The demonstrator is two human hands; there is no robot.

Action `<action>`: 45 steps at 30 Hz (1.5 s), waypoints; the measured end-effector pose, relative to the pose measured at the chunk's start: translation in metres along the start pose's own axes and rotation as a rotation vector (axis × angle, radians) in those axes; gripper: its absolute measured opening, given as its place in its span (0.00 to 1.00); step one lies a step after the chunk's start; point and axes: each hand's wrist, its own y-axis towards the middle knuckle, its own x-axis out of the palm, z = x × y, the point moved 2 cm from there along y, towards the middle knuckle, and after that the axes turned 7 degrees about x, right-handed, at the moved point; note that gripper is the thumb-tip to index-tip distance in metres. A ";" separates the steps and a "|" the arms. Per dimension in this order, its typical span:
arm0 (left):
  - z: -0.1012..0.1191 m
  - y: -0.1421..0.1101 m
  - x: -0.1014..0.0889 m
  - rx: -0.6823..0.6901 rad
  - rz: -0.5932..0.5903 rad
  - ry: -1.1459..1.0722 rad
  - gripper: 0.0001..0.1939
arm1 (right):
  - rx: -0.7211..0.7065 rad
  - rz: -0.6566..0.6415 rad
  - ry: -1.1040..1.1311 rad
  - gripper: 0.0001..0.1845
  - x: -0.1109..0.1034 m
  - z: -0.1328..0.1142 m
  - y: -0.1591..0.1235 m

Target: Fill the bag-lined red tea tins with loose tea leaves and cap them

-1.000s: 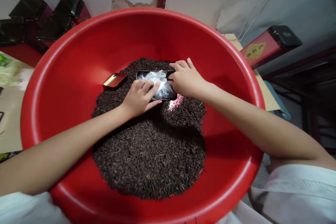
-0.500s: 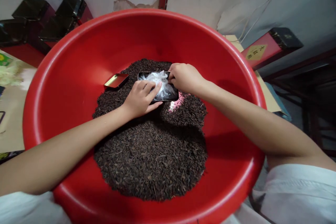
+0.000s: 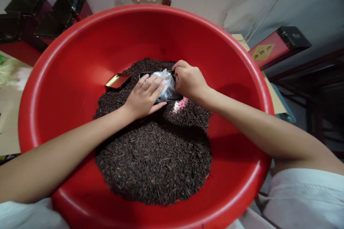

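Observation:
A rectangular tin (image 3: pixel 180 97) with a dark rim lies in a heap of dark loose tea leaves (image 3: pixel 156 161). Clear plastic bag (image 3: pixel 169 85) film bunches up in the tin's mouth. My left hand (image 3: pixel 146 94) rests over the tin's left part, fingers extended across the bag and thumb along the near rim. At the tin's right end, my right hand (image 3: pixel 190 80) is closed with bent fingers against the bag's edge; its fingertips are partly hidden. A small lid (image 3: pixel 118 81), red inside, lies on the leaves to the left. Pink printed card or tin side (image 3: pixel 180 105) shows below the tin.
A large red plastic basin (image 3: pixel 67 78) surrounds the tea. Several black-topped red tins (image 3: pixel 25 5) stand beyond its left rim. Another red tin (image 3: pixel 279 46) with a yellow label lies tilted at the right. A peeling wall (image 3: pixel 209 0) is behind.
My left fingers have spread further across the bag. My right hand has shifted slightly right and turned, its knuckles now higher over the tin's end. The view has tilted a little.

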 end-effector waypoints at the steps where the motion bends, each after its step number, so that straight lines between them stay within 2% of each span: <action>1: -0.002 0.001 0.000 0.018 -0.024 -0.025 0.25 | -0.004 0.010 0.029 0.20 0.001 0.001 0.000; 4: -0.008 0.002 0.002 0.048 -0.073 -0.119 0.27 | -0.027 0.048 0.106 0.23 0.004 0.005 0.000; 8: -0.013 0.000 0.003 0.042 -0.047 -0.143 0.27 | -0.041 0.032 0.083 0.20 0.002 0.006 -0.002; 11: -0.013 0.000 0.002 0.048 -0.025 -0.142 0.29 | -0.064 0.023 0.023 0.18 -0.011 0.005 -0.004; 13: -0.013 0.001 0.002 0.049 -0.043 -0.149 0.32 | -0.107 0.111 0.051 0.18 -0.024 0.005 -0.007; 15: -0.012 0.001 0.004 0.049 -0.085 -0.146 0.34 | -0.198 0.164 0.118 0.19 -0.034 0.003 -0.012; 16: -0.011 0.001 0.006 0.050 -0.103 -0.139 0.34 | -0.255 0.139 0.145 0.20 -0.035 0.001 -0.016; 18: -0.007 0.001 0.009 0.043 -0.117 -0.118 0.32 | -0.383 0.018 0.163 0.24 -0.028 -0.006 -0.025; 20: -0.002 -0.001 0.012 0.010 -0.086 -0.111 0.29 | -0.475 -0.086 0.134 0.32 -0.013 -0.014 -0.034; 22: 0.002 -0.003 0.012 -0.072 -0.039 -0.114 0.27 | -0.507 -0.119 0.079 0.44 0.002 -0.021 -0.040; 24: 0.004 -0.004 0.011 -0.165 -0.010 -0.113 0.27 | -0.479 -0.120 0.019 0.50 0.013 -0.025 -0.042; 26: 0.005 -0.006 0.011 -0.207 -0.011 -0.114 0.27 | -0.436 -0.124 -0.025 0.48 0.018 -0.028 -0.040; 31: 0.008 -0.008 0.011 -0.184 -0.004 -0.099 0.26 | -0.373 -0.115 -0.015 0.39 0.022 -0.029 -0.032; 34: 0.007 -0.006 0.006 -0.166 0.058 -0.157 0.24 | -0.338 -0.101 -0.002 0.37 0.024 -0.028 -0.030; 36: -0.004 -0.005 0.000 -0.205 0.178 -0.232 0.19 | -0.340 -0.090 0.000 0.38 0.025 -0.026 -0.031; 38: -0.028 -0.009 -0.003 -0.345 0.338 -0.248 0.17 | -0.364 -0.064 0.000 0.39 0.025 -0.025 -0.033; 40: -0.058 -0.019 -0.001 -0.561 0.409 -0.177 0.14 | -0.374 -0.023 -0.003 0.40 0.022 -0.026 -0.035; 41: -0.074 -0.025 0.003 -0.664 0.319 -0.167 0.13 | -0.376 0.001 -0.003 0.40 0.020 -0.027 -0.037; 42: -0.087 -0.032 0.008 -0.787 0.162 -0.154 0.13 | -0.381 0.031 0.002 0.40 0.017 -0.028 -0.038; 43: -0.098 -0.040 0.013 -0.913 -0.049 -0.139 0.15 | -0.394 0.066 0.015 0.40 0.014 -0.030 -0.040; 45: -0.107 -0.053 0.020 -1.045 -0.476 -0.180 0.22 | -0.438 0.146 0.068 0.38 0.004 -0.034 -0.044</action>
